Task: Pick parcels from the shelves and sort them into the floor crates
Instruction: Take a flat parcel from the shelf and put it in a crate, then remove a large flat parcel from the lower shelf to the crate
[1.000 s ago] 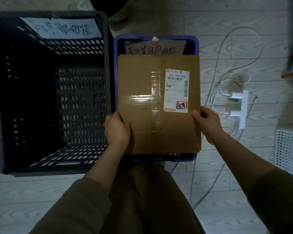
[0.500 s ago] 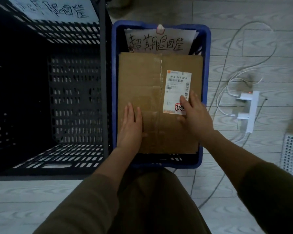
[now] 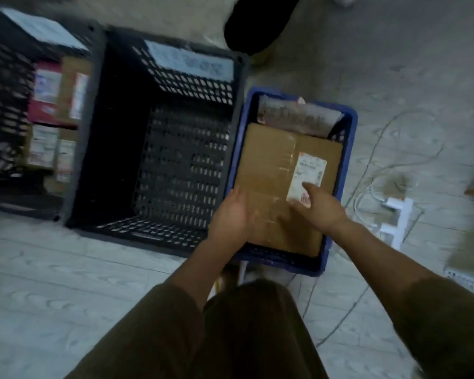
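A flat brown cardboard parcel (image 3: 268, 170) with a white shipping label lies inside the blue floor crate (image 3: 349, 149). A paper sign is clipped to the crate's far wall. My left hand (image 3: 231, 217) hovers over the parcel's near left corner, fingers apart and holding nothing. My right hand (image 3: 319, 205) is over the parcel's near right part, fingers spread, covering the label's lower edge. Left of the blue crate stands a large black slotted crate (image 3: 159, 149) with nothing visible inside. The frame is motion-blurred.
A second black crate (image 3: 8, 105) at the far left holds several boxes. White cables and a power strip (image 3: 394, 217) lie on the tiled floor to the right. A white perforated object (image 3: 468, 277) sits at the right edge. A dark round object (image 3: 257, 20) is at the top.
The parcel went from held above the blue crate to lying in it. Both hands let go and are drawing back. The view swung left, showing the far-left crate.
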The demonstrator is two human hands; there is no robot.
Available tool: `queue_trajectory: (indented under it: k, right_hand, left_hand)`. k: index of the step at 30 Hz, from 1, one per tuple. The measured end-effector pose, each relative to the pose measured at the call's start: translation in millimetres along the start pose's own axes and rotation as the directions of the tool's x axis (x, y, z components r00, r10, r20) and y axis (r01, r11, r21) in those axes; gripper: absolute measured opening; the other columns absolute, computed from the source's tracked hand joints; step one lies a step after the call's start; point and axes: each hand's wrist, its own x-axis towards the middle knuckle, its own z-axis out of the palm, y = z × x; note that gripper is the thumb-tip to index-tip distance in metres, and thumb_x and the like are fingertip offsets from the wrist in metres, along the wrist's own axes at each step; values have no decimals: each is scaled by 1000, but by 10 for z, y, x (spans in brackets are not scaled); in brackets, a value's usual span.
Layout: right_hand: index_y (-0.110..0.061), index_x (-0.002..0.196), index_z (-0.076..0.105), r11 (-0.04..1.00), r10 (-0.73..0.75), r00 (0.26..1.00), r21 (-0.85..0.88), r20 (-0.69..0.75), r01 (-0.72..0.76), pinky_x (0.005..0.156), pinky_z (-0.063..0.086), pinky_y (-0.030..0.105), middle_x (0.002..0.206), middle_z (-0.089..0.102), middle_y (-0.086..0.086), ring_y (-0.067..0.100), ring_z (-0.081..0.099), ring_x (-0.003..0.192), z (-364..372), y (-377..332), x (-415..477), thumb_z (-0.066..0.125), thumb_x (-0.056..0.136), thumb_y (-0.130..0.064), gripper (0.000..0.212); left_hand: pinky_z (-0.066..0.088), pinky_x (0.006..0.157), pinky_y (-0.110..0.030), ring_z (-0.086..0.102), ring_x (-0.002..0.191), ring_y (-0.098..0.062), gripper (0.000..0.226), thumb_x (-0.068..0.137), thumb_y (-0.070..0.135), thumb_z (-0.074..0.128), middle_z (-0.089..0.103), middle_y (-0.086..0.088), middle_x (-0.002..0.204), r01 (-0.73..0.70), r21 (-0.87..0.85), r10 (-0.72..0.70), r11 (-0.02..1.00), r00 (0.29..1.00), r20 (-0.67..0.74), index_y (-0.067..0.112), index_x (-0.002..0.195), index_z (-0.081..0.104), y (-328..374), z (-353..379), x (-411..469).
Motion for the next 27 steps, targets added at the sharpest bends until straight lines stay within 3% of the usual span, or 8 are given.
queue_trajectory:
  k: [4, 10, 12, 14, 16, 19, 24, 27]
  right_hand:
    - [-7, 139, 37, 984, -175, 977, 0, 126, 176, 97, 38, 30, 139, 48, 13, 27, 48, 124, -309, -965, -567, 56, 88, -40, 63]
    - [-20, 95, 53, 893, -446, 871, 40, 205, 448, 60, 37, 14, 93, 63, -1, 14, 57, 91, -292, -2751, -1811, 59, 86, -41, 24]
    - [-29, 82, 48, 839, -537, 807, 51, 246, 543, 61, 34, 14, 83, 60, -8, 6, 56, 80, -111, -3363, -2257, 59, 85, -42, 17]
    - [-28, 93, 54, 779, -615, 734, 77, 289, 622, 66, 36, 13, 86, 60, -15, -1, 55, 80, 147, -3974, -2732, 61, 85, -39, 15]
    - [-17, 106, 58, 730, -666, 673, 95, 321, 677, 77, 40, 20, 92, 63, -6, 11, 60, 90, 516, -4573, -3243, 63, 85, -31, 26]
    - [-17, 97, 59, 652, -727, 576, 110, 375, 750, 80, 43, 28, 87, 64, -4, 21, 62, 94, 1210, -5365, -4032, 63, 85, -25, 15]
    - [0, 121, 54, 520, -793, 415, 141, 447, 842, 72, 35, 10, 110, 63, 13, 13, 55, 93, 2508, -6284, -5312, 61, 87, -22, 41]
    - [-1, 121, 54, 456, -783, 333, 119, 526, 882, 75, 38, 14, 114, 64, 13, 10, 56, 89, 3177, -6598, -5930, 60, 88, -24, 40]
  left_hand:
    - [32, 105, -33, 34, 135, -25, 62, 95, 33, 46, 31, -12, 150, 135, -204, -164, 970, 977, -135, 7, 146, 22, 0, -768, -781]
    - [30, 105, -26, 37, 133, -21, 60, 94, 37, 47, 36, -8, 148, 182, -432, -363, 884, 849, -385, 10, 144, 27, -450, -1987, -2415]
    - [31, 102, -24, 40, 131, -22, 57, 93, 38, 47, 41, -9, 145, 198, -522, -471, 829, 751, -463, 11, 141, 33, -767, -2328, -3034]
    - [29, 104, -23, 39, 132, -21, 58, 93, 40, 47, 40, -8, 146, 207, -612, -580, 763, 638, -507, 11, 141, 33, -1157, -2604, -3662]
    - [27, 107, -24, 37, 134, -20, 60, 93, 41, 47, 38, -7, 148, 185, -695, -666, 695, 530, -525, 11, 142, 32, -1625, -2785, -4324]
    - [31, 106, -26, 41, 132, -20, 57, 92, 40, 50, 43, -7, 144, 97, -812, -776, 575, 378, -505, 11, 139, 37, -2385, -2886, -5315]
    - [37, 83, -19, 53, 119, -20, 44, 91, 38, 52, 58, -5, 129, 35, -885, -874, 464, 180, -451, 14, 128, 50, -3580, -2721, -6873]
    - [40, 74, -17, 57, 98, -12, 38, 90, 34, 54, 62, -5, 116, -14, -918, -914, 396, 95, -395, 11, 121, 53, -4108, -2567, -7602]
